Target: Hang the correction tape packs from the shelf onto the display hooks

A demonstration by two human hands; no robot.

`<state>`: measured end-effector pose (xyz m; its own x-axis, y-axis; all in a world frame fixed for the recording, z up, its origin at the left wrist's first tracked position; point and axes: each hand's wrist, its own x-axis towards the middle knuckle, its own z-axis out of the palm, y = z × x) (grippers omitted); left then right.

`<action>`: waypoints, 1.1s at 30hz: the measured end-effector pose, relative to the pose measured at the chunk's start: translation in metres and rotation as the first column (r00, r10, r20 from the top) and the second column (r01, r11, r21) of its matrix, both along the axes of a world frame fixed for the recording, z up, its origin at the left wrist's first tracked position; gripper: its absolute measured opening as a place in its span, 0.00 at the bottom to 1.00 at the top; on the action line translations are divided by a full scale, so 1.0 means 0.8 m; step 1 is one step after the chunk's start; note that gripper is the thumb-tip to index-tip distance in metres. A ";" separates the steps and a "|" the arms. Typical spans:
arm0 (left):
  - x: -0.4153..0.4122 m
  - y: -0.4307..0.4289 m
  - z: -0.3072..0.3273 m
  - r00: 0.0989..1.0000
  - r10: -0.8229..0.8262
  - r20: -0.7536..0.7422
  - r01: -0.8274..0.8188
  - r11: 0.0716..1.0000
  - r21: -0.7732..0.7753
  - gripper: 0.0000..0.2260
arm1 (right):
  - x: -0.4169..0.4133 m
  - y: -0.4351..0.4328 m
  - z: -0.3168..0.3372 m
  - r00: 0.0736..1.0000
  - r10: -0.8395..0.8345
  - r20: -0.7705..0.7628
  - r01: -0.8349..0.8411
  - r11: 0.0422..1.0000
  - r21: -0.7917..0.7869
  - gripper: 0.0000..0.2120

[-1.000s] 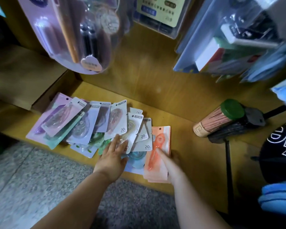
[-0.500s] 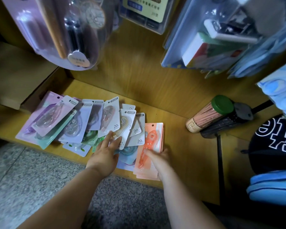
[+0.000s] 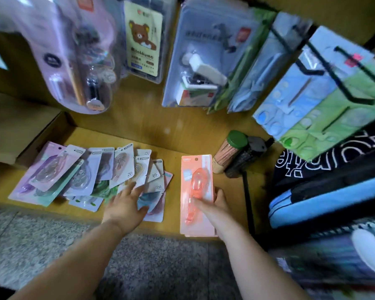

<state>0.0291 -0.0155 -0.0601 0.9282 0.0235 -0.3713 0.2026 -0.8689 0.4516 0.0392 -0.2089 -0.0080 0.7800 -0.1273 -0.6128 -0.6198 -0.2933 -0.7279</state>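
Orange pack (image 3: 196, 182) seemingly between fingers (image 3: 220, 194)

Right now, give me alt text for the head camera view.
A person's right hand grips an orange card-backed correction tape pack, clear of a fanned pile of pastel packs that the open left hand rests on, on a yellow wooden shelf. Blister-packed stationery hangs above on black wire hooks.
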 end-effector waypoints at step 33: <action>-0.117 -0.119 0.481 0.897 0.043 0.440 0.410 0.291 -0.864 0.44 | -0.143 -0.052 0.457 0.492 -0.181 0.852 -0.274 0.896 0.349 0.11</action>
